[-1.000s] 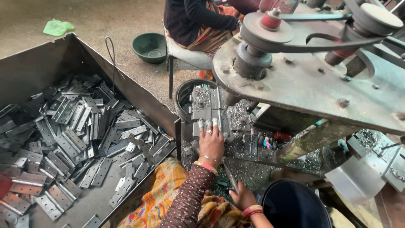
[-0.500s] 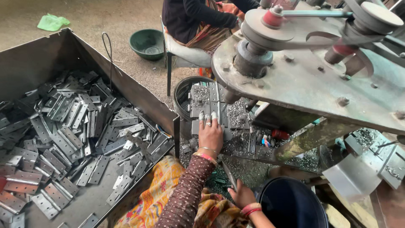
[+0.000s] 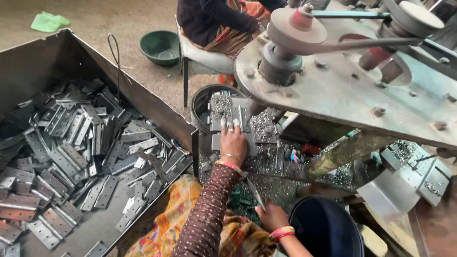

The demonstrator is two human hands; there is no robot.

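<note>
Left hand (image 3: 233,143) flat on hinge plate (image 3: 232,114); long axis away.

My left hand (image 3: 233,142) presses a metal plate (image 3: 232,124) under the press; my right hand (image 3: 270,216) rests low beside a dark bucket (image 3: 328,228).

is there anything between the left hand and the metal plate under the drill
Nothing visible. The left hand already rests flat on the grey perforated metal plate, fingertips beside the drill spindle. The right hand is apart, lower down, beside the dark round bucket.
</note>
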